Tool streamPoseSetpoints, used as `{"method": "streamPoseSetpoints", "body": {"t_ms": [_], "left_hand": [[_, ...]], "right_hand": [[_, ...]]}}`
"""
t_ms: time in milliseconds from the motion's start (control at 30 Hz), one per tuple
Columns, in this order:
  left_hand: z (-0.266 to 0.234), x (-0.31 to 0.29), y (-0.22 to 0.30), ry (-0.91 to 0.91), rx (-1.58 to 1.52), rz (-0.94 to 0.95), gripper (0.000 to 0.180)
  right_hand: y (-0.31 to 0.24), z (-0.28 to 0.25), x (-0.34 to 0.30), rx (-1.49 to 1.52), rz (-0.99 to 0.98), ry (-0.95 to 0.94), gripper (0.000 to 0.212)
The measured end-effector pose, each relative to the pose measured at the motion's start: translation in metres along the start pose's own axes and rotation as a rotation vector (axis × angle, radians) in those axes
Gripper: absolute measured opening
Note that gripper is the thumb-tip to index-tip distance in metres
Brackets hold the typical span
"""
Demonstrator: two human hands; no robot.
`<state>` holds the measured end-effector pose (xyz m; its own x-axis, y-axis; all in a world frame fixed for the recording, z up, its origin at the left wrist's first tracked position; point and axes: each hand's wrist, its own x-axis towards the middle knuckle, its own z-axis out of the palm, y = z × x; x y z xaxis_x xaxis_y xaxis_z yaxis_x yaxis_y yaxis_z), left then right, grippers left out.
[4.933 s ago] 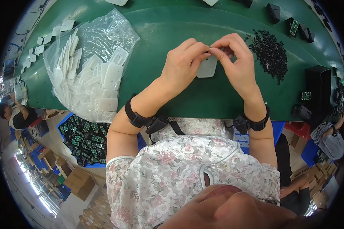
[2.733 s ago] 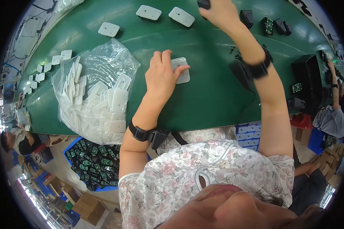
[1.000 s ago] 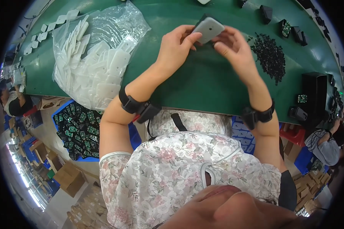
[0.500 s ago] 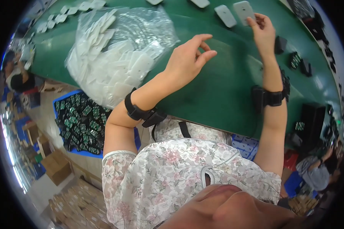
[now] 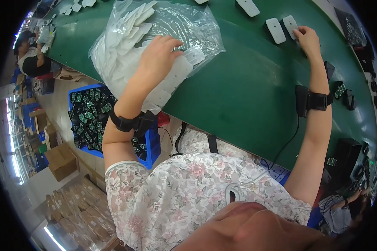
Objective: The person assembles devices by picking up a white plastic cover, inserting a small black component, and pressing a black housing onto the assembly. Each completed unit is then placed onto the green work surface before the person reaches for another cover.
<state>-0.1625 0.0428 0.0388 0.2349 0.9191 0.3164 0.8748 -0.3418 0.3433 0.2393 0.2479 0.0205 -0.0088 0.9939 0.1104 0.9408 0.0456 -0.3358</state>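
Note:
My right hand point(image 5: 309, 41), at the table's far right, has its fingertips on the edge of a white plastic cover point(image 5: 290, 26), rounded at the corners and marked with small holes. Just left of it lies a matching white cover point(image 5: 275, 31), and another white cover point(image 5: 249, 7) sits farther off. My left hand point(image 5: 158, 60) hovers over a clear plastic bag point(image 5: 186, 21) filled with a heap of similar white covers. Its thumb and index finger are apart, with nothing visible between them. One cover point(image 5: 194, 55) lies at the bag's right side, near those fingertips.
Below the green table point(image 5: 238, 96), a blue crate point(image 5: 154, 146) holds many black parts with green circuit boards. Black parts point(image 5: 348, 99) and a black box point(image 5: 343, 157) stand at the right. A cable point(image 5: 290, 140) hangs from my right wristband. Another person point(image 5: 31, 58) sits at the far left.
My left hand has moved left, from above the table to over the bag. The cover at my right hand now lies beside its neighbour. The whole view has shifted.

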Motion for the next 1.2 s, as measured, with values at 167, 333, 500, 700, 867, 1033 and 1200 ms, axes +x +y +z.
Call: {"method": "streamPoseSetpoints", "body": {"t_ms": [167,333,500,700,867,1033,1200], "left_hand": [[0.022,0.022,0.004,-0.104,0.086,0.089,0.03],[0.027,0.031,0.009,-0.208,0.048,0.122,0.037],[0.018,0.034,0.006,-0.382,0.075,-0.083,0.03],[0.009,0.04,0.005,-0.146,0.081,-0.031,0.021],[0.011,0.04,0.037,0.135,0.063,-0.025,0.016],[0.044,0.031,0.085,0.021,-0.489,-0.042,0.023],[0.085,0.041,0.129,-0.139,-0.741,0.028,0.014]], "right_hand": [[-0.009,-0.011,-0.025,-0.076,-0.232,0.478,0.031],[0.015,-0.067,-0.095,0.304,-0.125,0.504,0.026],[0.056,-0.076,-0.155,0.249,-0.046,0.336,0.022],[0.059,-0.029,-0.184,0.104,-0.027,0.228,0.015],[0.074,-0.002,-0.161,0.009,-0.084,0.262,0.013],[0.074,0.005,-0.153,-0.167,-0.177,0.156,0.013],[0.04,-0.012,-0.16,-0.035,-0.144,0.224,0.013]]}}
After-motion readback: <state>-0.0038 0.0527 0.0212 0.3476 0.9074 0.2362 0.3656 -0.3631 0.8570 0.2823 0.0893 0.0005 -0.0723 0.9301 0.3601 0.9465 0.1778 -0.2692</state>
